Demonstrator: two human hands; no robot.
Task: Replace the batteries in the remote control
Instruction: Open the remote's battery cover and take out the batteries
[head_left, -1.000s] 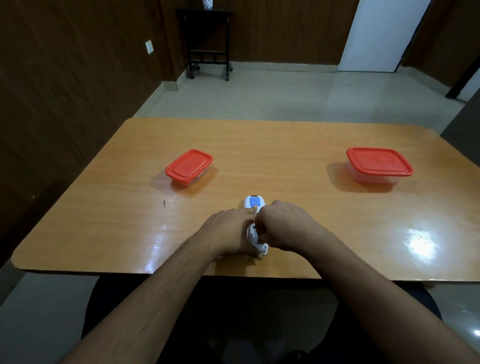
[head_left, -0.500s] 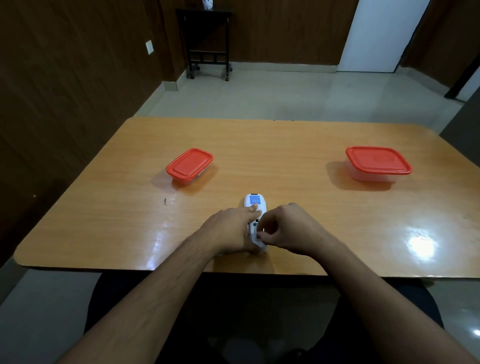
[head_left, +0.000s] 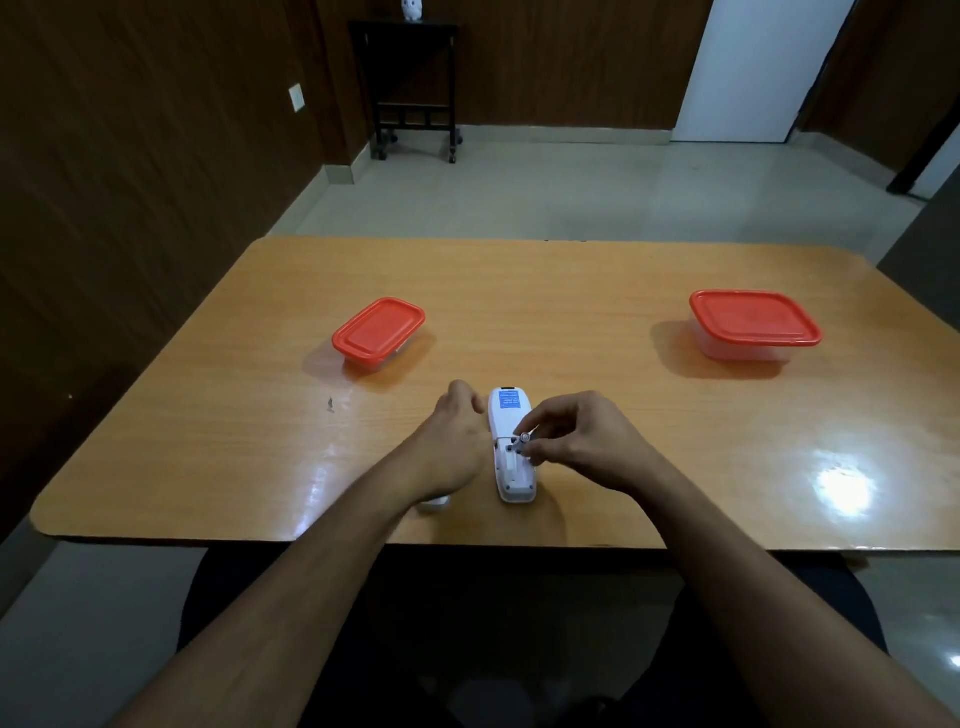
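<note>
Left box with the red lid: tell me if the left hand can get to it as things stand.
Probably yes. The left hand rests beside the remote, seemingly empty, and only bare table lies between it and the box.

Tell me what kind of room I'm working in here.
Probably a plain room in a home or office, not a workshop: a glossy wooden table, dark wood-panelled walls, a tiled floor and a small black side table by the far wall.

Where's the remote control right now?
In the head view, the remote control lies face-down near the table's front edge, between the left hand and right hand.
</note>
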